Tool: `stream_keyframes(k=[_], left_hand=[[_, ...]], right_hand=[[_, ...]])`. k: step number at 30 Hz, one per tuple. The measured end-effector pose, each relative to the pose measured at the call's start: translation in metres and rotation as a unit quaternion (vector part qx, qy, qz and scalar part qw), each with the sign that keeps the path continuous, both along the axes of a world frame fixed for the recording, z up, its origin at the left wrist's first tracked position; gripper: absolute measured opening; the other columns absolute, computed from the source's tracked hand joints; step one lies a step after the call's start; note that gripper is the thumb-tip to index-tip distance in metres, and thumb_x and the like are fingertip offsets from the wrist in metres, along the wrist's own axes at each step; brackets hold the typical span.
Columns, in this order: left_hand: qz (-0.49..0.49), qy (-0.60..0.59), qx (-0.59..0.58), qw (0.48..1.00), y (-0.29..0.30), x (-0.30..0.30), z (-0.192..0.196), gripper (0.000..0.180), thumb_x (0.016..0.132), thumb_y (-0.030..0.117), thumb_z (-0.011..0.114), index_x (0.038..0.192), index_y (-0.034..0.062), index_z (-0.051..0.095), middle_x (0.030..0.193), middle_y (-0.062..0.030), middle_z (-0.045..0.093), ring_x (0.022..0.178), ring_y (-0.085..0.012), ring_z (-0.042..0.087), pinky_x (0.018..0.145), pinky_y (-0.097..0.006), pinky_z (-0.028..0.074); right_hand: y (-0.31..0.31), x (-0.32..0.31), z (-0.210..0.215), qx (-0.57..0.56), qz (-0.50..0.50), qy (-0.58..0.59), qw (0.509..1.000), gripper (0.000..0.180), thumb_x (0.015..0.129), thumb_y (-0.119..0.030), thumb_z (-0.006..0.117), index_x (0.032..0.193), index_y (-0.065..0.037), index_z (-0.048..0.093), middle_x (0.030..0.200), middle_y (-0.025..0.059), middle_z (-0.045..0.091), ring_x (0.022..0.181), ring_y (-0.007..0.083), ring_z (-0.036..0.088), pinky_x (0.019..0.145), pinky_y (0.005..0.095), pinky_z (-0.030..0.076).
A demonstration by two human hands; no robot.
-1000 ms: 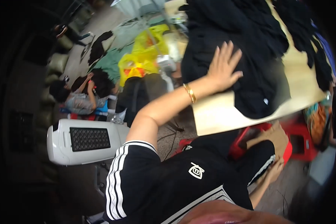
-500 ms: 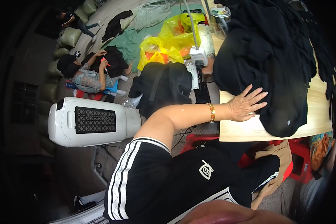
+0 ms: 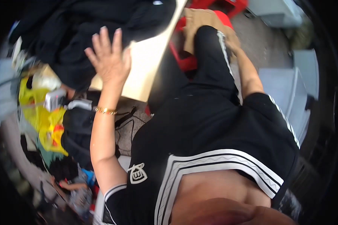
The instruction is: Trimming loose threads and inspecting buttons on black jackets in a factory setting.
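Observation:
My left hand (image 3: 109,62) lies with fingers spread on a heap of black fabric (image 3: 69,41), its heel near the front edge of the pale wooden table (image 3: 148,56). A gold bracelet (image 3: 106,111) circles that wrist. Beyond my knee, my right hand (image 3: 233,40) reaches down beside a piece of tan cloth (image 3: 199,28) on a red plastic stool (image 3: 223,18). Blur and the cloth's similar colour hide the right fingers, so I cannot make out whether they grip it.
Yellow plastic bags (image 3: 35,97) and a white box on a pole (image 3: 55,100) are left of the table. Lower left, another person (image 3: 79,195) sits low. Grey bins (image 3: 281,88) stand to my right. Dark cables (image 3: 129,122) run along the floor under the table.
The head view has swung round toward my right side, so the table now shows at upper left. My left hand stays spread on the black fabric; my right arm shows more fully.

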State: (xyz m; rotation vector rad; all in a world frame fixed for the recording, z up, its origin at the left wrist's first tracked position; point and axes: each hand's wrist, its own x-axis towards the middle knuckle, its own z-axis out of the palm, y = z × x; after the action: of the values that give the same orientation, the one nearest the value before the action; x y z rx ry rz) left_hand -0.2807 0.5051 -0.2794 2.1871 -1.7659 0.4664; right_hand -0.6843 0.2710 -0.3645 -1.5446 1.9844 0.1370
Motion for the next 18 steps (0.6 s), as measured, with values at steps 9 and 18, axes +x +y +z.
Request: stream_keyframes(k=[9, 18], left_hand=[[-0.009, -0.051, 0.033, 0.998, -0.016, -0.027, 0.004, 0.062, 0.085, 0.045, 0.058, 0.143, 0.0252, 0.043, 0.154, -0.0124, 0.024, 0.143, -0.0325, 0.017, 0.113, -0.052, -0.008], [-0.019, -0.044, 0.008, 0.999, -0.016, -0.014, 0.001, 0.064, 0.083, 0.043, 0.059, 0.142, 0.0230, 0.044, 0.154, -0.0151, 0.023, 0.143, -0.0353, 0.016, 0.113, -0.056, -0.002]], right_hand=[[-0.035, -0.126, -0.066, 0.053, 0.020, -0.028, 0.998, 0.057, 0.087, -0.044, 0.054, 0.134, -0.011, 0.050, 0.134, 0.0170, 0.053, 0.120, 0.0321, 0.053, 0.100, 0.0434, 0.042], [-0.036, -0.115, -0.077, 0.121, 0.057, -0.143, 0.981, 0.036, 0.079, -0.031, 0.064, 0.102, -0.004, 0.059, 0.093, 0.0098, 0.061, 0.088, 0.0256, 0.060, 0.081, 0.0498, 0.049]])
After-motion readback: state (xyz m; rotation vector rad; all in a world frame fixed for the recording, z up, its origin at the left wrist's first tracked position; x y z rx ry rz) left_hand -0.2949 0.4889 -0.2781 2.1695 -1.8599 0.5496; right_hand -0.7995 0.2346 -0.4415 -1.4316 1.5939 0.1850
